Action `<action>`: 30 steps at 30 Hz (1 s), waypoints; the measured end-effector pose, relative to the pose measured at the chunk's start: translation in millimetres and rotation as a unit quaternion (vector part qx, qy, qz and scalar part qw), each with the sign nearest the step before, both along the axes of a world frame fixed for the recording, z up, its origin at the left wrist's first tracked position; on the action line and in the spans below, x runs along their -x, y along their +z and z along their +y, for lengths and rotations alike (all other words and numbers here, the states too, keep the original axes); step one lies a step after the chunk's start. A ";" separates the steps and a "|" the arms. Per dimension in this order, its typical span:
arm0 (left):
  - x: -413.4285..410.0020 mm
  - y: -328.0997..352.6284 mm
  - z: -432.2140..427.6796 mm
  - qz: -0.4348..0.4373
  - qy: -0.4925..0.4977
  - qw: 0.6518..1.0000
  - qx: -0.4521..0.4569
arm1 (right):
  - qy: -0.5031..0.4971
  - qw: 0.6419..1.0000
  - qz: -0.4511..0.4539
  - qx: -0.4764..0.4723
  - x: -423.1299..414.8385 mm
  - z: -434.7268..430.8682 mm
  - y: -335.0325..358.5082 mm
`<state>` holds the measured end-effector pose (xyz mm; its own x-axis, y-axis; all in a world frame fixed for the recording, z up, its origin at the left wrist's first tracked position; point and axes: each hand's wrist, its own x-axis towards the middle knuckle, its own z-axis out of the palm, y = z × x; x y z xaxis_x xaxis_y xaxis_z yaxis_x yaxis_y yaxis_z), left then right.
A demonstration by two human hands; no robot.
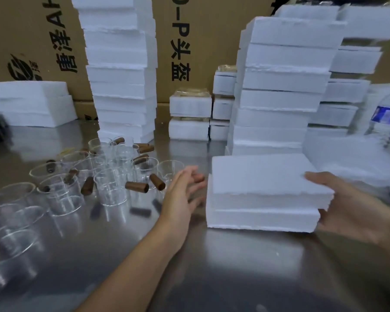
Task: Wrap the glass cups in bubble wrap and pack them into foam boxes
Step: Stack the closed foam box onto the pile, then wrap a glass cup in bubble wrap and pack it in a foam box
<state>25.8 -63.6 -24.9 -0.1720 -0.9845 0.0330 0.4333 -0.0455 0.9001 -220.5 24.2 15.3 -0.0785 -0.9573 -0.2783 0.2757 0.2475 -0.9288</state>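
A white foam box (pixel 263 194) with its lid on lies on the steel table (pixel 212 266) at centre right. My right hand (pixel 347 206) grips its right end, thumb on the lid and fingers underneath. My left hand (pixel 185 192) hovers just left of the box with fingers spread and relaxed, holding nothing. Several glass cups with brown wooden handles (pixel 113 176) stand on the table to the left. A pile of bubble wrap (pixel 351 158) lies at the right, behind my right hand.
Tall stacks of foam boxes stand behind, at the left (pixel 119 70) and the right (pixel 284 86), with smaller packed boxes (pixel 190 115) between them. Cardboard cartons (pixel 189 41) form the back wall. A water bottle (pixel 387 118) is at the far right.
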 end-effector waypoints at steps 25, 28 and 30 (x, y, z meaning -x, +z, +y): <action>24.5 -7.6 33.6 -0.176 -0.152 0.957 0.173 | -0.225 0.898 0.322 0.198 -13.5 23.2 22.4; 25.6 -9.6 29.8 -0.149 -0.160 0.966 0.136 | -0.230 0.885 0.305 0.265 -26.5 24.7 26.0; 24.6 -9.2 27.4 -0.132 -0.160 0.970 0.123 | -0.258 0.875 0.291 0.290 -33.5 22.4 27.2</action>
<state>1.2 -36.1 -34.1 -0.5025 -0.8469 0.1740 0.1853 0.0911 0.9785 -186.9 46.6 42.4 -0.5092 -0.7194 0.4724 -0.3492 -0.3289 -0.8774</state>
